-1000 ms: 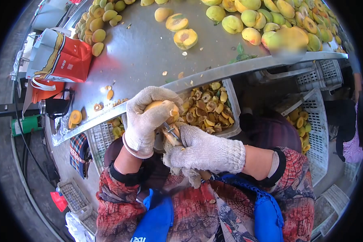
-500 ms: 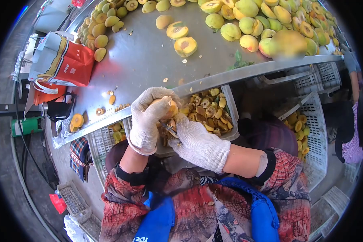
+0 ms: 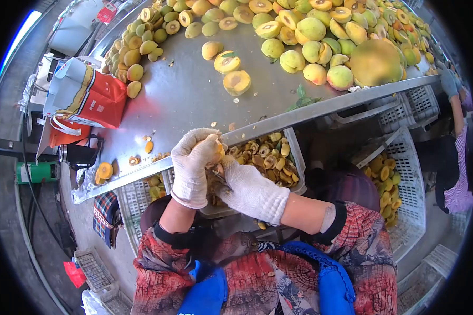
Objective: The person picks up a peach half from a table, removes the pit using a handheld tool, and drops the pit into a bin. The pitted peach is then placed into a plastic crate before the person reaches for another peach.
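Note:
My left hand (image 3: 192,170), in a white knit glove, is closed around a peach half (image 3: 216,148) near the table's front edge. My right hand (image 3: 252,191), also gloved, is closed on a small metal tool (image 3: 215,170) whose end meets the underside of the fruit; its full shape is hidden by my fingers. Just beyond and below my hands sits a crate (image 3: 298,157) of cut, brownish-yellow fruit pieces (image 3: 268,157). On the metal table (image 3: 189,94) lie two cut peach halves (image 3: 237,82) (image 3: 227,62) with one more fruit (image 3: 212,50) behind them.
Large piles of peaches (image 3: 310,30) cover the table's far side. A red and white bag (image 3: 97,100) stands at its left. White crates (image 3: 410,173) with fruit are below the table edge at right. A co-worker's arm (image 3: 457,113) shows at far right.
The view has shifted slightly, so the table's contents appear a little lower and the near halves further left. Both hands stay together at the fruit, with the right hand turned slightly.

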Demonstrator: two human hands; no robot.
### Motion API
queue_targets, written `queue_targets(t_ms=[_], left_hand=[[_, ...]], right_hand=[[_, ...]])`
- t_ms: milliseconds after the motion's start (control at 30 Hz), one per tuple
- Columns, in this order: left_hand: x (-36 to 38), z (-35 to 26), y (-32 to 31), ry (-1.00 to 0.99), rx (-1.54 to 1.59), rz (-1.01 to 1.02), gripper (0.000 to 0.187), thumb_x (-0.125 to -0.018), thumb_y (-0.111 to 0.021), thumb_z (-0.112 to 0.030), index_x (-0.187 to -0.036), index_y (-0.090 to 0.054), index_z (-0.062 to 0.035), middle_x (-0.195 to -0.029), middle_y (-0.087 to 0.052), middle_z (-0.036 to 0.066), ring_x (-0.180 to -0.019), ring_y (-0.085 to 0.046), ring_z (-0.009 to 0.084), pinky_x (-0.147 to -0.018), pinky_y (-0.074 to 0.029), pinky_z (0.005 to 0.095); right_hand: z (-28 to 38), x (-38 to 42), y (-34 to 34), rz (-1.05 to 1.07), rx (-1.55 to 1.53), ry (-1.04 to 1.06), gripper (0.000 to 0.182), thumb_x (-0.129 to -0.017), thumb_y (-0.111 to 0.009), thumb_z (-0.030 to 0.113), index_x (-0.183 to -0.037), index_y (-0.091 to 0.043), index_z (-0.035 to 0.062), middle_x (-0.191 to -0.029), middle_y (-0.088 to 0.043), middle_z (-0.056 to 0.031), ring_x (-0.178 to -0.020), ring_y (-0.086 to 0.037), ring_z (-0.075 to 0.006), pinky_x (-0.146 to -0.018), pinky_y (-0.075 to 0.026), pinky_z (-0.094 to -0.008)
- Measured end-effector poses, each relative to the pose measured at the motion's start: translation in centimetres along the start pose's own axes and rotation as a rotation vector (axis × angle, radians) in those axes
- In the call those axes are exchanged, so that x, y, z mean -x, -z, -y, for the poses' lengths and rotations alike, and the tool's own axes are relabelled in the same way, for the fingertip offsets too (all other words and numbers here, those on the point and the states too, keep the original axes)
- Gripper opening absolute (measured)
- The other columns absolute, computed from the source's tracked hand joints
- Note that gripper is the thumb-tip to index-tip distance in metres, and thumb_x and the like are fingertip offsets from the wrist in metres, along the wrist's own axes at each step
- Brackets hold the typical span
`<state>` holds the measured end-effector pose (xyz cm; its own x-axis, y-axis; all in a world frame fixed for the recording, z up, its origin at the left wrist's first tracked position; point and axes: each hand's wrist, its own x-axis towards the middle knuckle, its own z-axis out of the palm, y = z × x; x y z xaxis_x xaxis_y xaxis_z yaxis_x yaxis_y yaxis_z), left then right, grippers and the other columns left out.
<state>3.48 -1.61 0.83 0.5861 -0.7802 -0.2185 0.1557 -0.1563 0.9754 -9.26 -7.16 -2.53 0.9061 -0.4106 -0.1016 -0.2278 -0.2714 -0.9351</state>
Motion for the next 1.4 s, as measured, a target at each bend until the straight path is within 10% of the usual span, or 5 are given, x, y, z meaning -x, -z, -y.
queue_targets(t_ms=[233, 433, 533, 833, 1400], left_hand=[[0.0, -2.9, 0.3, 0.087, -0.218, 0.216, 0.028, -0.079, -0.062, -0.019, -0.095, -0.063, 0.0041, -0.086, -0.065, 0.014, -0.076, -0.065, 0.0199, -0.072, -0.053, 0.0304], [0.6, -3.5, -0.2, 0.078, -0.07, 0.267, 0.02, -0.081, -0.063, -0.012, -0.095, -0.066, 0.002, -0.079, -0.064, 0.006, -0.071, -0.058, 0.0112, -0.065, -0.046, 0.024], [1.0, -2.4, -0.8, 0.005, 0.161, 0.237, 0.02, -0.081, -0.063, -0.013, -0.095, -0.065, 0.0017, -0.083, -0.065, 0.01, -0.076, -0.061, 0.0156, -0.069, -0.049, 0.0269], [1.2, 0.3, -0.6, -0.036, 0.312, 0.098, 0.034, -0.084, -0.061, -0.028, -0.103, -0.058, 0.0006, -0.093, -0.063, 0.017, -0.091, -0.063, 0.0264, -0.082, -0.053, 0.0385], [-0.1, 0.9, -2.6, -0.107, 0.576, -0.044, 0.027, -0.084, -0.063, -0.024, -0.101, -0.058, -0.0039, -0.096, -0.061, 0.014, -0.09, -0.062, 0.0296, -0.078, -0.054, 0.0445]], right_hand=[[3.5, 1.5, 3.5, 0.382, -0.733, -0.29, 0.025, -0.087, -0.06, 0.019, -0.104, -0.051, 0.0022, -0.073, -0.058, -0.0064, -0.053, -0.06, -0.0123, -0.043, -0.049, -0.0262], [3.9, 2.8, 4.6, 0.506, -1.024, -0.332, 0.018, -0.087, -0.06, 0.016, -0.099, -0.054, 0.0041, -0.076, -0.057, -0.0041, -0.064, -0.056, -0.0081, -0.053, -0.046, -0.0223], [3.9, 2.7, 4.9, 0.508, -1.016, -0.345, 0.019, -0.086, -0.059, 0.015, -0.099, -0.053, 0.0024, -0.076, -0.056, -0.0017, -0.066, -0.056, -0.0082, -0.055, -0.047, -0.0233], [1.4, 1.5, 1.1, 0.054, -0.041, 0.022, 0.036, -0.085, -0.059, 0.023, -0.108, -0.052, -0.0028, -0.096, -0.058, -0.026, -0.089, -0.058, -0.0446, -0.076, -0.049, -0.0484], [-0.7, 0.2, 1.2, -0.145, 0.366, 0.131, 0.033, -0.084, -0.058, 0.019, -0.112, -0.053, 0.0018, -0.099, -0.061, -0.0217, -0.089, -0.062, -0.0381, -0.076, -0.052, -0.0446]])
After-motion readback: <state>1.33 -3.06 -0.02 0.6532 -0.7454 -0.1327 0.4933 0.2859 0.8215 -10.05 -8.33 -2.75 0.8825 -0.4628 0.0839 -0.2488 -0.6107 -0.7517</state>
